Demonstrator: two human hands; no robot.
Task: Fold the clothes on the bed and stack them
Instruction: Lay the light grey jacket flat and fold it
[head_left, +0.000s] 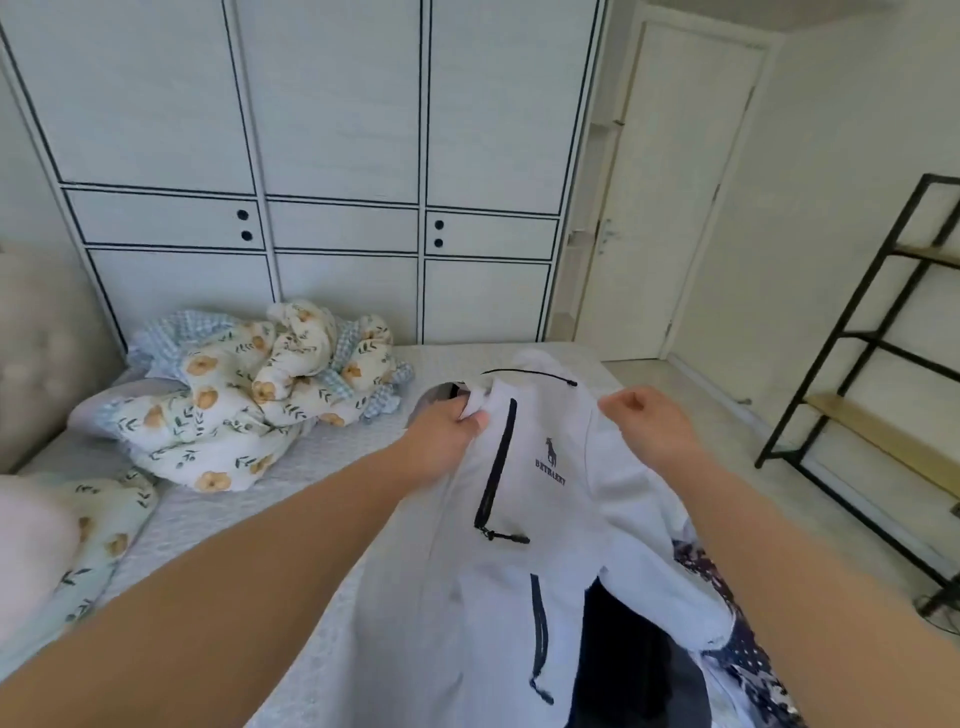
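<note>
Partly hidden: dark garment (623, 649) under jacket (519, 597).

White wardrobe (332, 156) with black-lined panels and round black knobs: landmark. Crumpled floral duvet (249, 395) lies in front of it, on its left side. White door (670, 208) to its right. Black metal shelf rack (883, 364) with wooden boards farther right.

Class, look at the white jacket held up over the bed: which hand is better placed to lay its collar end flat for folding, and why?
Probably the left hand: it already pinches the white jacket beside the zip at the collar. The right hand is curled at the shoulder, its grip unclear.
</note>
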